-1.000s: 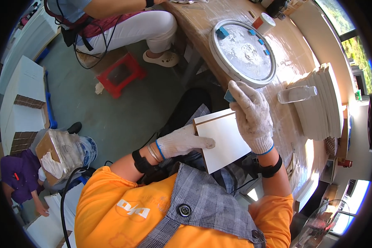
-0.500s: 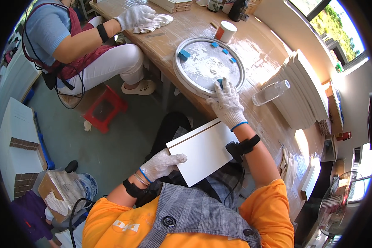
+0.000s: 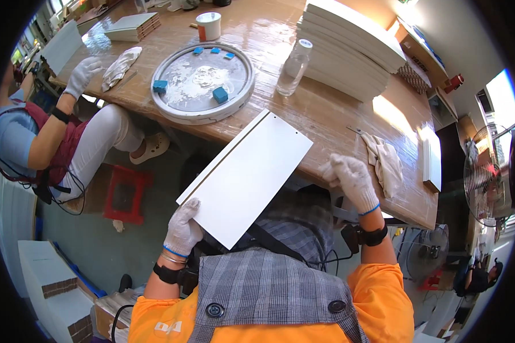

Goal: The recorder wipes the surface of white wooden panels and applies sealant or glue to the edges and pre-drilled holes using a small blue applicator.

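Note:
My gloved left hand [image 3: 184, 226] grips the near left corner of a white board [image 3: 246, 177]. The board slants up over my lap, with a dark groove along its long left edge and small holes near its far end. Right of the board, my gloved right hand [image 3: 352, 180] hovers near the table edge with its fingers curled; anything inside them is hidden. Past the board, a round grey lid-like tray [image 3: 203, 117] bears smeared white paste. A blue sponge block [image 3: 220, 95] sits at its near right, another blue block [image 3: 160, 86] at its left, and several smaller pieces along the back.
A clear bottle [image 3: 294, 67] stands before a stack of white boards [image 3: 349, 57]. A white tub [image 3: 209, 27] is behind the tray. Beside my right hand lies a cloth [image 3: 381, 164]. At the left sits a co-worker with a gloved hand [image 3: 83, 75]; a red stool [image 3: 125, 194] is below.
My right hand has left the blue sponge block on the tray and moved toward me, to the board's right. The board now shows more of its length. My view has turned right.

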Demonstrator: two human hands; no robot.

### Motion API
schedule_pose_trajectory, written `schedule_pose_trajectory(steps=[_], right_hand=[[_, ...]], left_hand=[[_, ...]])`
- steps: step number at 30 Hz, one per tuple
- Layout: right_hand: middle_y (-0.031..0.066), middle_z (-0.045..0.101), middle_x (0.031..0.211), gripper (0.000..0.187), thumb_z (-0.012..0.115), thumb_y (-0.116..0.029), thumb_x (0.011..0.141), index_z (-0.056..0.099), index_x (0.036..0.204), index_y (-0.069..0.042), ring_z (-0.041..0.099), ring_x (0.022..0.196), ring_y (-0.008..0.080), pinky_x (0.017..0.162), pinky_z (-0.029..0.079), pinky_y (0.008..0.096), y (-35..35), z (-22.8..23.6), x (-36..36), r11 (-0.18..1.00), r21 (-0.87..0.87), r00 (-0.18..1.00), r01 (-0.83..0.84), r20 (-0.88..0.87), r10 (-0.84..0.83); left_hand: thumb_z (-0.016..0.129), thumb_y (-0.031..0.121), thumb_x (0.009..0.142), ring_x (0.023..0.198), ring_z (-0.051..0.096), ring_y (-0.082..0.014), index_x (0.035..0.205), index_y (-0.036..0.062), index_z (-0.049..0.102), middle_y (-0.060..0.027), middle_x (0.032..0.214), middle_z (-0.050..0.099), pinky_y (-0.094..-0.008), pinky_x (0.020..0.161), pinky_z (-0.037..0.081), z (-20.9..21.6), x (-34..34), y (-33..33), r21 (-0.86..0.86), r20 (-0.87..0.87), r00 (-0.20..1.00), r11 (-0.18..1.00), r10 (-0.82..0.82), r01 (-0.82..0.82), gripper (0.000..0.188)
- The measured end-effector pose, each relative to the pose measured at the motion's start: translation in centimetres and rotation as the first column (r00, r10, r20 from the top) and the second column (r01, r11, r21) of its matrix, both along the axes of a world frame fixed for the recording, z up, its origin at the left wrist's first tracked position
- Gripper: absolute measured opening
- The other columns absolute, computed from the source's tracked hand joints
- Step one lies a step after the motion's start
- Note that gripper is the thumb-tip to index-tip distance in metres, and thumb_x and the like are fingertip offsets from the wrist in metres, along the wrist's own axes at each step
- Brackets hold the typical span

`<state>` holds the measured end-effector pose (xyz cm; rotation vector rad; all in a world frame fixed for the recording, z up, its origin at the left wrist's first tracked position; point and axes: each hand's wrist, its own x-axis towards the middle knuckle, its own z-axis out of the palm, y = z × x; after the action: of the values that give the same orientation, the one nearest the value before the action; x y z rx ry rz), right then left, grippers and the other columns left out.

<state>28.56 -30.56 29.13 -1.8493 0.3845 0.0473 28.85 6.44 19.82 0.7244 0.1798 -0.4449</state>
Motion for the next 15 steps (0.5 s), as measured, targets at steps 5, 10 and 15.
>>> schedule_pose_trajectory(steps=[5, 10, 15], right_hand=[[0.0225, 0.058, 0.125, 0.057, 0.054, -0.039, 0.092, 0.048, 0.138, -0.007, 0.057, 0.115, 0.0355, 0.098, 0.045, 0.0386, 0.7, -1.8, -6.1, 0.726, -0.276, 0.776, -0.63, -0.232, 0.586], [0.0238, 0.054, 0.126, 0.077, 0.074, -0.04, 0.077, 0.041, 0.137, -0.004, 0.056, 0.116, 0.0366, 0.1, 0.045, 0.0414, 3.4, -2.1, -7.7, 0.846, -0.002, 0.84, -0.533, 0.12, 0.529], [0.0202, 0.06, 0.117, 0.05, 0.069, -0.03, 0.086, 0.056, 0.127, -0.004, 0.059, 0.109, 0.0334, 0.094, 0.046, 0.0405, 1.9, -2.4, -10.5, 0.988, 0.143, 0.8, 0.05, 0.587, -0.125]], left_hand=[[0.056, 0.021, 0.091, 0.12, 0.055, -0.0321, 0.136, -0.0054, 0.043, -0.0188, 0.131, 0.055, -0.0443, 0.104, 0.042, 4.1, 0.6, -3.6, -0.051, 0.068, 0.98, 0.98, -0.187, 0.191, 0.054], [0.059, 0.021, 0.091, 0.118, 0.056, -0.0326, 0.133, -0.0054, 0.044, -0.0187, 0.126, 0.057, -0.0452, 0.102, 0.046, 7.7, 1.1, -11.3, -0.075, 0.109, 0.901, 0.901, -0.419, 0.428, 0.052], [0.056, 0.015, 0.095, 0.107, 0.063, -0.0295, 0.125, -0.0027, 0.051, -0.0151, 0.118, 0.062, -0.0426, 0.092, 0.054, 10.7, -0.7, -23.0, -0.049, 0.057, 0.816, 0.814, -0.576, 0.578, 0.035]])
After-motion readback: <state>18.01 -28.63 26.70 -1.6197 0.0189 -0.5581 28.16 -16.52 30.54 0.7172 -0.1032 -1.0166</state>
